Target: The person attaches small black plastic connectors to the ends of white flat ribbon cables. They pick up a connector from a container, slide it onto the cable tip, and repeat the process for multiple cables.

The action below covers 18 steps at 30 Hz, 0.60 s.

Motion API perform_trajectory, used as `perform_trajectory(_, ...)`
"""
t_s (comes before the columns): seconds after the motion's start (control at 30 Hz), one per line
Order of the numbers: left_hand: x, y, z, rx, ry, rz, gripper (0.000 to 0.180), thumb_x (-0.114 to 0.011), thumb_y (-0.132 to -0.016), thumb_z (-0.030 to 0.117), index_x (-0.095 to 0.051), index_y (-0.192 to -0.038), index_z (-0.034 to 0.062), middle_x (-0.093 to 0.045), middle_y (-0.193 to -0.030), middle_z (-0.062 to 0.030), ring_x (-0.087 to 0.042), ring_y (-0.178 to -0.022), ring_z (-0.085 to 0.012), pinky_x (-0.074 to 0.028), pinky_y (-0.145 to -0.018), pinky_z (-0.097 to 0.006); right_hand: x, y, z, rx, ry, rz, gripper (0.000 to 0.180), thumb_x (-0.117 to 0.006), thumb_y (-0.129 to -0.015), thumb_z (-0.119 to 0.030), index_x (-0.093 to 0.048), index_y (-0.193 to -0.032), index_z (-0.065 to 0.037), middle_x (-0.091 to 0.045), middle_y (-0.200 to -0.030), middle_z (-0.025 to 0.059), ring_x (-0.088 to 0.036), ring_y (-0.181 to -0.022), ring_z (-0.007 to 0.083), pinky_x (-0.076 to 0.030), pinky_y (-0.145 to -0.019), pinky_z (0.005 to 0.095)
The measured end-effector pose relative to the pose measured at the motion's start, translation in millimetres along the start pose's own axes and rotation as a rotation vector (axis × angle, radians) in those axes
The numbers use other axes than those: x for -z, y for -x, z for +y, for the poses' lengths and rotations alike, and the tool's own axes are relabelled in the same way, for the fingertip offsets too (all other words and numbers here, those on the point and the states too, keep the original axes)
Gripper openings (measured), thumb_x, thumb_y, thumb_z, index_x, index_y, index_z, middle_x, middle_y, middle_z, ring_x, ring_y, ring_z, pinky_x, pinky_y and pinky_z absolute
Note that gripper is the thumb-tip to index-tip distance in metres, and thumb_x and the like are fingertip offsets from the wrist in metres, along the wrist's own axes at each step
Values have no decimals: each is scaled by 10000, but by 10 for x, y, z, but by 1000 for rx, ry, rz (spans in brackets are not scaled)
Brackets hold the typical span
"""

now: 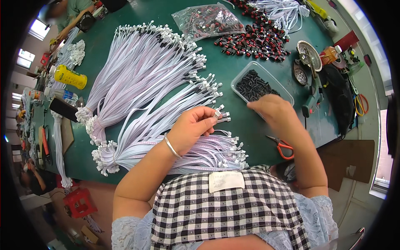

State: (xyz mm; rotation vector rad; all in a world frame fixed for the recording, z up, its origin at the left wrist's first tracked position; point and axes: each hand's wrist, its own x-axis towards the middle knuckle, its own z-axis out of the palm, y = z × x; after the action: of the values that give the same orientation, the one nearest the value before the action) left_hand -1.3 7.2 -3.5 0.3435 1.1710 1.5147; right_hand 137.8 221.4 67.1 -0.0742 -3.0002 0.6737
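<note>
My left hand (192, 127) is closed in a pinch on the white connector (217, 113) at the end of a flat cable. It is above a fanned bundle of white ribbon cables (160, 93) whose connector ends point right, several with black sleeves. My right hand (276, 109) bends over the near edge of a clear plastic box (287, 95) that holds many short black tubes (252, 84). Its fingers are curled together, and their tips are partly hidden, so anything between them cannot be made out. More cables (196, 152) lie under my left forearm.
Orange-handled scissors (286, 150) lie right of the cables. Beyond the box are a heap of black-and-red parts (258, 41) and a clear bag (208, 21). A metal dish (309, 56) and a green tool (312, 100) stand right; a yellow bottle (71, 77) lies left. Another person (77, 14) sits far left.
</note>
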Motion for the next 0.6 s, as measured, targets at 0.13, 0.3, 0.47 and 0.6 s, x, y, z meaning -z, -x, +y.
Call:
perform_trajectory(0.13,18,-8,-2,12,108,-19,158,-607,-882,75,-603,-1033,30,-610,-865,-11,-541,-712,-73,-440,-646,-204,-296,70,-324,-234,-545,146,177,-631,-835,-58,-638,-1009,-24,-654,-877,99,-643,-775,194,-498,-681,299)
perform_trajectory(0.3,47,-27,-28,29,135,-43,156,-612,-875,61,-585,-1029,49,-613,-871,-12,-554,-720,-81,-460,-671,-209,-518,-13,-388,-444,-936,176,138,-677,-817,-47,-636,-940,1,-632,-848,35,-581,-751,68,-466,-656,217)
perform_trajectory(0.47,50,-30,-32,28,170,-68,126,-608,-882,71,-583,-1005,65,-603,-865,-7,-551,-735,-81,-457,-684,-210,-572,-107,-389,-462,-952,213,129,-673,-820,-51,-653,-938,-2,-635,-850,32,-592,-749,77,-476,-657,221)
perform_trajectory(0.6,50,-29,-52,13,179,-72,120,-607,-888,79,-583,-1005,68,-597,-861,-4,-546,-740,-83,-456,-695,-214,-600,-124,-402,-404,-889,192,135,-671,-821,-56,-660,-947,-10,-645,-859,52,-611,-751,93,-489,-659,230)
